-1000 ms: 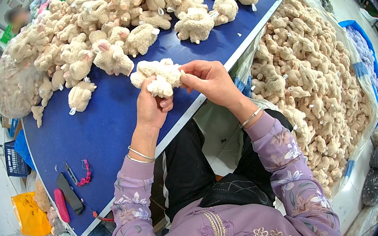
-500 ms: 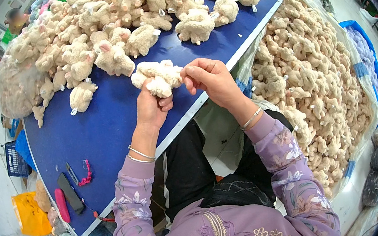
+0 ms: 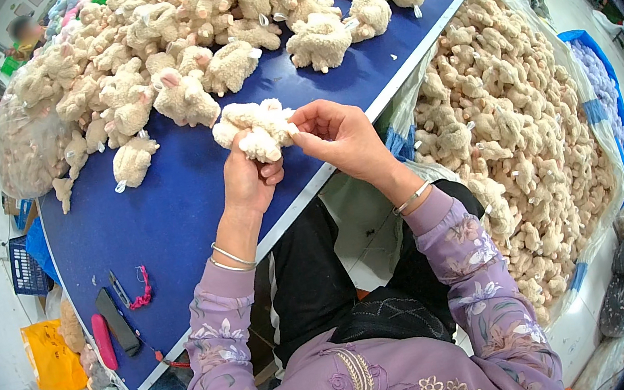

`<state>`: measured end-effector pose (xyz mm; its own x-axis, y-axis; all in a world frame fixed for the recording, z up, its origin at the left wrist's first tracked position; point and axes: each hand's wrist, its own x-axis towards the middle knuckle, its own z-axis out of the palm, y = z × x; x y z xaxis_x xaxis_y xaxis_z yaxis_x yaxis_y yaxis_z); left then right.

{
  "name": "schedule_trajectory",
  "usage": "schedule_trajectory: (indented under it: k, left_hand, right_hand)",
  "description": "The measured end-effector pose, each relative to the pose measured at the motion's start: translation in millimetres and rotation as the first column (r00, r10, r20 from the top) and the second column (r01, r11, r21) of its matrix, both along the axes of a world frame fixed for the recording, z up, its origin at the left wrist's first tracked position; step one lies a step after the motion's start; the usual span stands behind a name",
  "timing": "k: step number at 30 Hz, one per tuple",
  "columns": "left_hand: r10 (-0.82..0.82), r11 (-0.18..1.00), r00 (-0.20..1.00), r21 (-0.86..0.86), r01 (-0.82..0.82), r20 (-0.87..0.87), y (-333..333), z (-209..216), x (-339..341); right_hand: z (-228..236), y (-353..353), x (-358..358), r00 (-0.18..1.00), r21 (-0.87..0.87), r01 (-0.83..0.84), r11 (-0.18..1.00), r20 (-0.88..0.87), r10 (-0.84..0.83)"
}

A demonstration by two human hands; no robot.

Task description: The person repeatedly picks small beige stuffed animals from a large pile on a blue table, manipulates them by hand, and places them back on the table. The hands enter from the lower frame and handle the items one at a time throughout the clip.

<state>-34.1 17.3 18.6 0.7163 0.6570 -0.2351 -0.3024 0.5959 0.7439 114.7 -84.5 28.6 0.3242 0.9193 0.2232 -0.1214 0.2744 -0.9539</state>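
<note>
A small cream plush toy [image 3: 257, 128] is held above the front edge of the blue table [image 3: 194, 222]. My left hand [image 3: 251, 178] is closed round its near left side. With thumb and fingers pinched, my right hand [image 3: 340, 137] grips the toy's right side; whatever fine part lies between the fingertips is too small to make out. Just beyond the hands lies another plush toy [image 3: 182, 99] with pinkish ears, at the near edge of a big heap of similar toys [image 3: 140, 34], several with white loop tags.
On the table's left lie thread snips [image 3: 119, 288], a dark grey bar [image 3: 115, 320], a pink case [image 3: 103, 342] and a pink braided cord [image 3: 146, 288]. A large open sack of plush toys [image 3: 509, 147] stands at the right. A blue crate [image 3: 25, 265] and yellow bag [image 3: 54, 357] are at the left.
My right hand has moved slightly left, its fingertips now against the toy's right side. The left hand keeps its hold almost unmoved.
</note>
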Motion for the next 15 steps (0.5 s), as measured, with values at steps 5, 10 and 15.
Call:
schedule_trajectory:
  k: [5, 10, 15]
  left_hand:
    - [-0.016, 1.000, 1.000, 0.002, 0.016, -0.002, 0.7, -1.0, 0.2]
    - [-0.058, 0.998, 0.998, 0.019, 0.058, -0.019, 0.2, 1.6, 0.4]
    - [-0.048, 0.999, 0.998, 0.016, 0.048, -0.044, -1.8, 2.0, 1.8]
  right_hand:
    - [6.8, -3.9, 2.9, 0.998, -0.100, -0.041, 0.994, -0.051, 0.036]
    - [14.3, -5.6, 7.3, 0.980, -0.142, -0.128, 0.982, -0.172, 0.103]
    - [11.1, -4.5, 7.8, 0.943, -0.168, -0.192, 0.967, -0.303, 0.135]
